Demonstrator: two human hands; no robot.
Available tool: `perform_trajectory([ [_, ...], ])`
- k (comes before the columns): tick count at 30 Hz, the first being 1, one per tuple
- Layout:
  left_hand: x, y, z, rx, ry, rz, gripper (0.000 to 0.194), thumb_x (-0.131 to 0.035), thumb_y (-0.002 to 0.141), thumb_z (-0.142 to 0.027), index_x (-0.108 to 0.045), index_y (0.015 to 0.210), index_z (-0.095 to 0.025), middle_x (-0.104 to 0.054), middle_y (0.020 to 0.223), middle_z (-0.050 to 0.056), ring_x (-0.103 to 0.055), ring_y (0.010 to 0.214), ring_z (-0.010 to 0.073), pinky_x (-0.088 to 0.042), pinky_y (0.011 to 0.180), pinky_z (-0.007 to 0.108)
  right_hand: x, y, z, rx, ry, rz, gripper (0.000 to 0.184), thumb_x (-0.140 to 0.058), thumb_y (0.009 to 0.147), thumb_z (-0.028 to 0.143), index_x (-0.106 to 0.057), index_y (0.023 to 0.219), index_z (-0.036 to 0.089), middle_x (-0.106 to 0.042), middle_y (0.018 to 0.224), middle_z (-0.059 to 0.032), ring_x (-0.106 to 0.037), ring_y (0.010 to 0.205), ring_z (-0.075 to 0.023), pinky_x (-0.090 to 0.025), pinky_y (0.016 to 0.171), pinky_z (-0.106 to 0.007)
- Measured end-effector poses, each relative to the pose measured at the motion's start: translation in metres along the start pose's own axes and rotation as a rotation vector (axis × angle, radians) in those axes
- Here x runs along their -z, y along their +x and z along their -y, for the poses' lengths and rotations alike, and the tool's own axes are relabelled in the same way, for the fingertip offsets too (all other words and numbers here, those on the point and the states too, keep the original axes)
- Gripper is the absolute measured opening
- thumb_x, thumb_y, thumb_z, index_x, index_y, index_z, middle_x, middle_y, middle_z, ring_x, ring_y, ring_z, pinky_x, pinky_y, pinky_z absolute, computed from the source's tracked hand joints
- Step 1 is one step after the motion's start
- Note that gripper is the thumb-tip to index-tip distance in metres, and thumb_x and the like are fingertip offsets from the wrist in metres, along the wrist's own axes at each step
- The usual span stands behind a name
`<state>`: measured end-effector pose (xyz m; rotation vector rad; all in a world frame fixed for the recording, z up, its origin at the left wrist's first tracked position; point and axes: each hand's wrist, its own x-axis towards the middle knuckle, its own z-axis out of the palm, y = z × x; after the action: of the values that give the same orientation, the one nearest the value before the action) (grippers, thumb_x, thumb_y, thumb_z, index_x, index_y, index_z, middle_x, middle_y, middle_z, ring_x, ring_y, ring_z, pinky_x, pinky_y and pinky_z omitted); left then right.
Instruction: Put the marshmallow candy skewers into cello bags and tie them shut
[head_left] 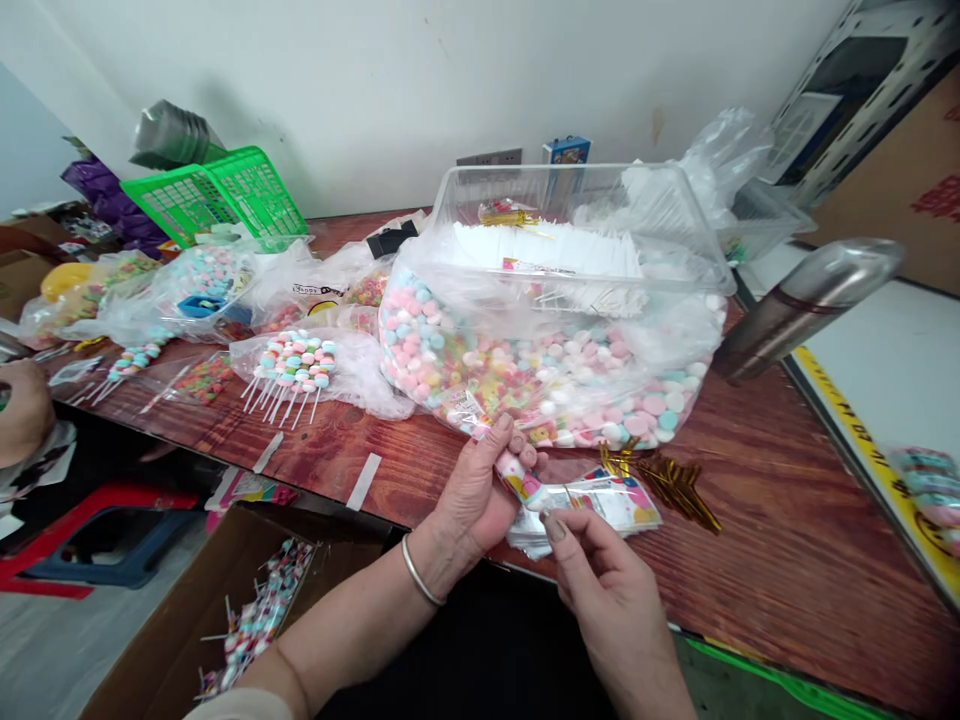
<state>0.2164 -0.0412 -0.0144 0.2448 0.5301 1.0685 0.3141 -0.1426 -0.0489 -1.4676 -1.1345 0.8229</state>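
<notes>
My left hand (480, 485) is closed around a candy skewer in a small printed wrapper (525, 483), held just above the front edge of the wooden table (787, 540). My right hand (600, 575) pinches the wrapper's lower end with thumb and forefinger. Under both hands lies a stack of printed wrapper bags (622, 505). Gold twist ties (679, 485) lie to its right. Right behind my hands a big clear bag of pastel candies (555, 375) bulges on the table.
A clear plastic tub of white sticks (577, 235) stands behind the bag. Finished candy skewers (292, 375) lie at left, with a green basket (217, 195) beyond. A cardboard box of skewers (247, 610) sits on the floor. A metal flask (806, 305) lies at right. Another person's hand (22, 410) shows at far left.
</notes>
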Motion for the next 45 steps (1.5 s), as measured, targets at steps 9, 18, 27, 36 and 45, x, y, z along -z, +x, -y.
perform_trajectory([
  [9, -0.003, -0.013, 0.031, 0.095, 0.052, -0.037, 0.032, -0.077, 0.074, -0.037, -0.061, 0.088, -0.013, -0.05, 0.061, -0.005, -0.049, 0.057, 0.0063, -0.045, 0.064, 0.021, -0.014, 0.003, -0.004, 0.212, -0.273, -0.168, 0.013, -0.053, 0.092, 0.029, -0.061, 0.085, 0.021, -0.071, 0.085, -0.0035, -0.066, 0.073, -0.0153, -0.048, 0.067, -0.023],
  [18, 0.005, -0.004, 0.013, 0.104, -0.028, -0.029, 0.029, -0.075, 0.077, -0.035, -0.063, 0.091, -0.013, -0.057, 0.07, -0.002, -0.059, 0.07, 0.011, -0.049, 0.074, 0.026, -0.001, -0.005, -0.006, 0.16, -0.215, -0.088, 0.014, -0.052, 0.093, 0.03, -0.061, 0.087, 0.021, -0.065, 0.074, 0.0002, -0.059, 0.062, -0.0132, -0.044, 0.059, -0.023],
  [27, 0.006, 0.0, 0.001, 0.106, -0.072, -0.002, 0.027, -0.081, 0.071, -0.03, -0.061, 0.083, -0.016, -0.04, 0.055, -0.01, -0.047, 0.049, 0.0041, -0.051, 0.063, 0.021, -0.004, -0.008, -0.01, -0.467, 0.637, 0.215, 0.037, -0.064, 0.084, 0.052, -0.058, 0.072, 0.017, -0.031, 0.054, 0.0088, -0.021, 0.044, -0.0042, -0.016, 0.042, -0.02],
  [36, 0.003, -0.004, 0.011, 0.101, -0.041, 0.017, 0.032, -0.082, 0.069, -0.037, -0.059, 0.08, -0.016, -0.041, 0.054, -0.01, -0.043, 0.047, 0.0033, -0.053, 0.073, 0.023, -0.012, -0.006, 0.003, -0.655, 0.865, 0.24, 0.04, -0.071, 0.077, 0.051, -0.054, 0.064, 0.017, -0.023, 0.047, 0.012, -0.014, 0.04, -0.0019, -0.013, 0.041, -0.019],
  [45, 0.005, -0.002, 0.022, 0.081, 0.039, -0.085, 0.036, -0.083, 0.066, -0.038, -0.059, 0.079, -0.015, -0.049, 0.056, -0.007, -0.049, 0.051, 0.0063, -0.05, 0.064, 0.023, -0.009, -0.004, -0.001, -0.306, 0.272, 0.129, 0.037, -0.059, 0.085, 0.054, -0.061, 0.075, 0.019, -0.046, 0.056, 0.0045, -0.038, 0.049, -0.0091, -0.033, 0.046, -0.021],
])
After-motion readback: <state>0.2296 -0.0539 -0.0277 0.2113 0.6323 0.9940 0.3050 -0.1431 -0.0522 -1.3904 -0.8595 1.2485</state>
